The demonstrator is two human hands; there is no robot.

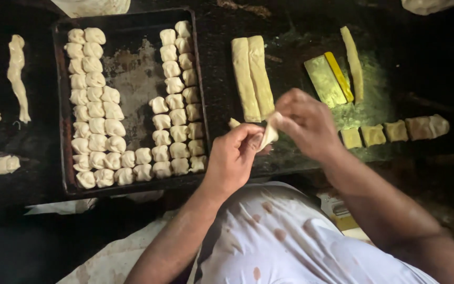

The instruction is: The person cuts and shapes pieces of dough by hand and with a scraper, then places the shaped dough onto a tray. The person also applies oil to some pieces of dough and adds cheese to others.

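A small pale piece of dough is pinched between my two hands above the dark work table's front edge. My left hand grips its lower end with thumb and fingers. My right hand holds its upper end, fingers curled over it. Just left of my hands a dark metal baking tray holds several folded dough pieces in rows on its left side, along its near edge and on its right side. Two long dough strips lie side by side right behind my hands.
A yellow-green flat block with a yellow bar beside it and a thin dough strip lie at the back right. Several cut dough squares sit in a row at right. A twisted dough strip and scraps lie left of the tray.
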